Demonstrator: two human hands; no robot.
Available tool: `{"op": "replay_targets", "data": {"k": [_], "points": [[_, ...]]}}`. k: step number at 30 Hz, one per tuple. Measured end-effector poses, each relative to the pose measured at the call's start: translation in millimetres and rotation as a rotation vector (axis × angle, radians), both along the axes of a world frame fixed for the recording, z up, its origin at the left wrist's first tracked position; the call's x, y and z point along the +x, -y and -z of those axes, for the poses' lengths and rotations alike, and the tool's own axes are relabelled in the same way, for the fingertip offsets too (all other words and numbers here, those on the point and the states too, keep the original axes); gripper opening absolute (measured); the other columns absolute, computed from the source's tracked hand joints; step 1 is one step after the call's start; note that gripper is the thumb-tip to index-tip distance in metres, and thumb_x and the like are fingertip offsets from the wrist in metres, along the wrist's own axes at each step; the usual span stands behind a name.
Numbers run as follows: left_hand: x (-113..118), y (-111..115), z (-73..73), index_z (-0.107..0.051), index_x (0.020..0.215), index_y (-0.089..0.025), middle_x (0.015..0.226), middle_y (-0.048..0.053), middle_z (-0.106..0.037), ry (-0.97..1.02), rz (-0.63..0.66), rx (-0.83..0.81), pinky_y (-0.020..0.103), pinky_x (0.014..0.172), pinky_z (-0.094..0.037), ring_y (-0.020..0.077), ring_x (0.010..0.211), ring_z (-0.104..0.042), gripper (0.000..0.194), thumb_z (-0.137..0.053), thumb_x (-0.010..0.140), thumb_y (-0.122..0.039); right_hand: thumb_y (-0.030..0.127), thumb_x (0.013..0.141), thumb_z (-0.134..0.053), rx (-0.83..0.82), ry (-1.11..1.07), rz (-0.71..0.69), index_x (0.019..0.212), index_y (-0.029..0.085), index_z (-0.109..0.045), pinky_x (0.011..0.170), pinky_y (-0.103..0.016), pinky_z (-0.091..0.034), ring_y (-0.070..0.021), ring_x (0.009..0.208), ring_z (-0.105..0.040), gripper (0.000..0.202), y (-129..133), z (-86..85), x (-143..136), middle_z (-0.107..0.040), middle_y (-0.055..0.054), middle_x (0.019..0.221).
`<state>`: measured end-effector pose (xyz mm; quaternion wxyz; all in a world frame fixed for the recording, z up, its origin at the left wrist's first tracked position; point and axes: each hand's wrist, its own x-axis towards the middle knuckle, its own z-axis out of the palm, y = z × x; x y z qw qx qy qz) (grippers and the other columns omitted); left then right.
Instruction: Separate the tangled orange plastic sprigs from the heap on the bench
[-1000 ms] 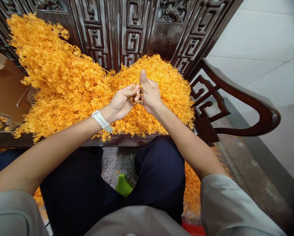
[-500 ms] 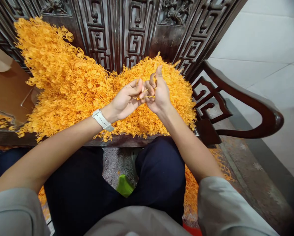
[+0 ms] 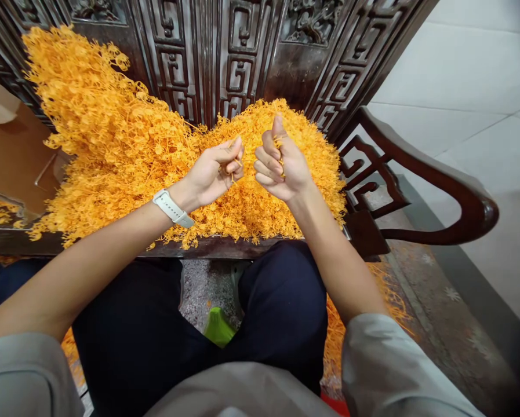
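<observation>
A large heap of orange curly plastic-looking pieces lies on the dark carved wooden bench. Over the heap, my left hand, with a pale watch strap on its wrist, pinches a small thin orange piece between thumb and fingers. My right hand is a little to its right, thumb up and fingers curled round orange bits that show between them. A gap separates the two hands.
The bench's carved back rises behind the heap, with its curved armrest at right. A brown cardboard box stands at left. Something green shows between my knees. Orange strands lie on the floor.
My hands have moved apart, the left one leftward and the right one slightly to the right. The orange strands that stretched between them no longer do. The fingers of my right hand are curled more.
</observation>
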<state>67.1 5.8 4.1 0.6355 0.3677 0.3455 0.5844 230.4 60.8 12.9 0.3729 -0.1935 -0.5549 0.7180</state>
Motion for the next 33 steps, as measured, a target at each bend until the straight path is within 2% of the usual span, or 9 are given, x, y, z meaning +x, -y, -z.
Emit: {"op": "replay_targets", "data": {"k": [4, 8, 10, 12, 14, 17, 23, 28, 33], "points": [[-13.2, -4.8, 3.5, -0.064, 0.089, -0.019, 0.077, -0.002, -0.060, -0.136, -0.090, 0.047, 0.024, 0.066, -0.050, 0.0087, 0.065, -0.062, 0.030, -0.060, 0.109, -0.039, 0.087, 0.092, -0.053, 0.119, 0.070, 0.222, 0.073, 0.027, -0.047, 0.042, -0.028, -0.026, -0.0121, 0.046, -0.027, 0.063, -21.3, 5.8, 12.9, -0.037, 0.006, 0.054], [-30.9, -8.7, 4.9, -0.065, 0.081, -0.019, 0.077, 0.000, -0.061, -0.314, -0.158, 0.134, 0.026, 0.064, -0.048, 0.0076, 0.058, -0.055, 0.036, -0.063, 0.107, -0.043, 0.087, 0.094, -0.046, 0.335, 0.265, 0.748, 0.109, 0.030, -0.062, 0.070, -0.036, -0.051, -0.0219, 0.086, -0.062, 0.061, -79.9, 45.1, 40.7, -0.065, -0.007, 0.096], [-40.0, -10.8, 4.0, -0.060, 0.072, -0.020, 0.068, -0.001, -0.056, -0.336, -0.202, 0.147, 0.027, 0.063, -0.048, 0.0083, 0.054, -0.050, 0.044, -0.063, 0.107, -0.046, 0.087, 0.093, -0.048, 0.458, 0.499, 0.986, 0.128, 0.029, -0.059, 0.094, -0.050, -0.054, -0.0313, 0.122, -0.062, 0.069, -104.1, 65.8, 54.0, -0.062, -0.015, 0.127], [-48.0, -12.6, 1.9, -0.055, 0.066, -0.021, 0.057, -0.002, -0.046, -0.299, -0.222, 0.129, 0.029, 0.063, -0.049, 0.0101, 0.052, -0.048, 0.050, -0.061, 0.107, -0.050, 0.087, 0.095, -0.044, 0.580, 0.692, 1.098, 0.138, 0.027, -0.056, 0.110, -0.064, -0.045, -0.0388, 0.143, -0.051, 0.075, -113.9, 77.8, 60.5, -0.052, -0.019, 0.144], [-53.4, -13.8, -1.4, -0.051, 0.062, -0.022, 0.050, -0.003, -0.038, -0.234, -0.219, 0.103, 0.029, 0.063, -0.050, 0.0115, 0.051, -0.046, 0.053, -0.061, 0.106, -0.051, 0.086, 0.099, -0.037, 0.715, 0.715, 1.065, 0.135, 0.025, -0.059, 0.115, -0.068, -0.041, -0.0392, 0.144, -0.051, 0.074, -107.4, 78.2, 57.1, -0.053, -0.018, 0.143], [-55.6, -13.7, -7.8, -0.048, 0.060, -0.023, 0.047, -0.003, -0.037, -0.150, -0.212, 0.069, 0.029, 0.064, -0.053, 0.0125, 0.051, -0.048, 0.057, -0.061, 0.105, -0.054, 0.080, 0.104, -0.033, 0.827, 0.523, 0.842, 0.121, 0.026, -0.066, 0.108, -0.059, -0.052, -0.0310, 0.121, -0.065, 0.066, -77.2, 63.9, 35.9, -0.066, -0.012, 0.120], [-51.0, -12.7, -15.0, -0.057, 0.069, -0.023, 0.053, -0.001, -0.046, -0.124, -0.237, 0.026, 0.029, 0.069, -0.057, 0.0155, 0.062, -0.062, 0.051, -0.057, 0.108, -0.057, 0.074, 0.099, -0.060, 0.677, 0.349, 0.550, 0.098, 0.027, -0.071, 0.078, -0.039, -0.059, -0.0217, 0.081, -0.063, 0.049, -41.9, 56.3, -3.3, -0.060, -0.004, 0.081], [-55.8, -16.6, -14.4, -0.061, 0.074, -0.023, 0.052, -0.003, -0.044, -0.141, -0.204, -0.013, 0.027, 0.064, -0.057, 0.0128, 0.054, -0.058, 0.045, -0.062, 0.106, -0.055, 0.080, 0.096, -0.058, 0.672, 0.359, 0.557, 0.111, 0.028, -0.074, 0.081, -0.042, -0.058, -0.0248, 0.097, -0.065, 0.057, -50.6, 64.0, 0.8, -0.064, -0.010, 0.114], [-51.9, -13.9, -18.9, -0.061, 0.075, -0.025, 0.048, -0.004, -0.042, -0.078, -0.203, -0.012, 0.026, 0.065, -0.057, 0.0132, 0.054, -0.060, 0.037, -0.065, 0.106, -0.045, 0.081, 0.083, -0.075, 0.679, 0.410, 0.354, 0.138, 0.032, -0.063, 0.086, -0.040, -0.057, -0.0256, 0.105, -0.064, 0.075, -27.6, 58.4, -5.5, -0.066, -0.010, 0.131]]}}
